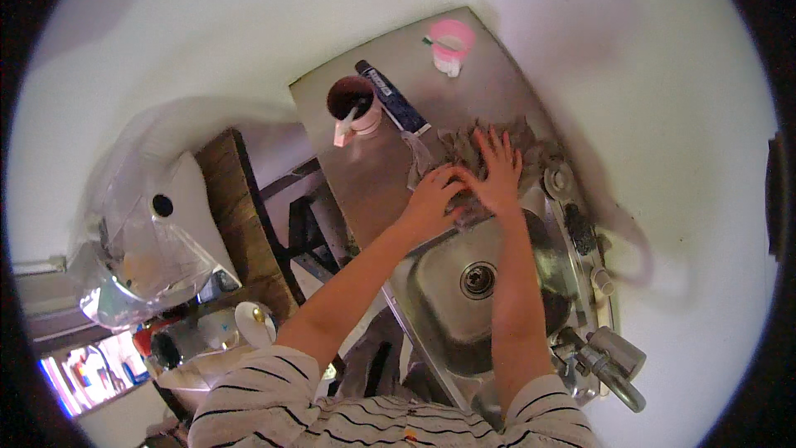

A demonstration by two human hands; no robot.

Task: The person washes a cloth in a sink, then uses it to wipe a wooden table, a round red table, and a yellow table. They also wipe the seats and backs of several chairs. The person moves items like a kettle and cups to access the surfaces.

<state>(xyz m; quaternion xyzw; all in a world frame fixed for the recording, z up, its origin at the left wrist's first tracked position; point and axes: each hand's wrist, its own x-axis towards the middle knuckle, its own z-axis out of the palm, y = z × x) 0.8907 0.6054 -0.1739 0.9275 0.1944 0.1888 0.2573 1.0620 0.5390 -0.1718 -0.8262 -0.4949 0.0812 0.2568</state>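
Observation:
A crumpled grey-brown cloth lies on the metal counter at the far edge of the sink. My right hand rests flat on it with the fingers spread and pointing away from me. Just to the left, my left hand touches the near side of the cloth, its fingers bent but apart. The two hands meet at the fingertips. Beside the cloth's left end lies a piece of clear plastic. Farther back are a dark blue squeeze tube and a pink mug with a brush-like handle inside.
Below my hands is a steel sink with a round drain. A metal faucet stands at its right. A pink and white cup sits at the counter's back corner. To the left, a wooden table holds a plastic-wrapped item.

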